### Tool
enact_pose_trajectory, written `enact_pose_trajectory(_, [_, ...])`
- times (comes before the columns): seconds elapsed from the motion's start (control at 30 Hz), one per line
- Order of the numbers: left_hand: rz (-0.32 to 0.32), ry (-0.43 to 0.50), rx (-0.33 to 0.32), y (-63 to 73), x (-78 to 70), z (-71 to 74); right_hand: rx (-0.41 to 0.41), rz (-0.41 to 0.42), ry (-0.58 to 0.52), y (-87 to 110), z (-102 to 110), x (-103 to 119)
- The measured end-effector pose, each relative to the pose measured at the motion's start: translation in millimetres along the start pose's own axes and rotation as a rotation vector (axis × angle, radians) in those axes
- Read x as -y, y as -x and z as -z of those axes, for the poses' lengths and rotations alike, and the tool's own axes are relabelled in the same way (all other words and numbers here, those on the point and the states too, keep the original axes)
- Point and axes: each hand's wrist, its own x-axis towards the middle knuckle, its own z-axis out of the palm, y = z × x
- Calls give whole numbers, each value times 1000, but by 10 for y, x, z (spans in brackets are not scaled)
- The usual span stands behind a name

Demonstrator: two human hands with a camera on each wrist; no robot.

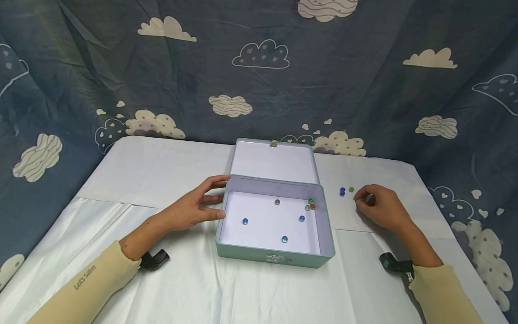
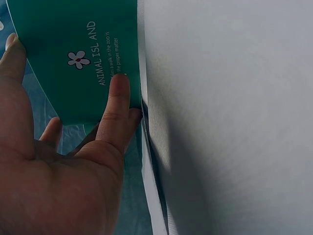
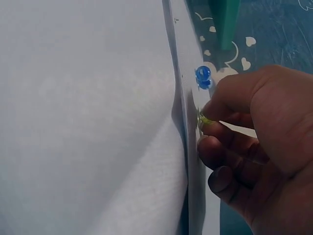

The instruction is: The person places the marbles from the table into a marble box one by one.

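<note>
A green tin box (image 1: 247, 253) stands on the white cloth with its lid (image 1: 275, 159) swung back. Several glass marbles lie inside, among them a blue marble (image 1: 245, 221) and a red marble (image 1: 312, 206). My left hand (image 1: 190, 204) rests against the box's left side, fingers spread and thumb at the rim; the left wrist view shows the lettered green side wall (image 2: 73, 95). To the right of the box, my right hand (image 1: 382, 207) pinches a yellow-green marble (image 3: 206, 120) between thumb and index finger. Two blue marbles (image 1: 342, 191) and a green marble (image 1: 351, 189) lie beside it.
White cloth (image 1: 178, 279) covers the table, with a fold line across it. Behind the table hangs a dark blue curtain (image 1: 194, 81) printed with clouds. The raised lid lies at the back of the box.
</note>
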Motion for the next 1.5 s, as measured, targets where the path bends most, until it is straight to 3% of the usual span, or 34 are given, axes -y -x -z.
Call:
enact_pose_trajectory(0.3, [-3, -4, 3, 4, -7, -5, 3, 2, -13, 17, 24, 104])
enact_pose_trajectory(0.5, [0, -7, 0, 10, -7, -2, -6, 22, -50, 42, 88, 288])
enact_pose_trajectory(0.77, [-6, -6, 3, 15, 15, -4, -60, 140, -81, 106, 174, 597])
enact_pose_trajectory(1.03, [-12, -13, 1, 3, 21, -7, -145, 321, -99, 169, 194, 812])
enact_pose_trajectory(1.5, [-11, -8, 5, 5, 20, -11, -135, 413, -149, 250, 153, 1041])
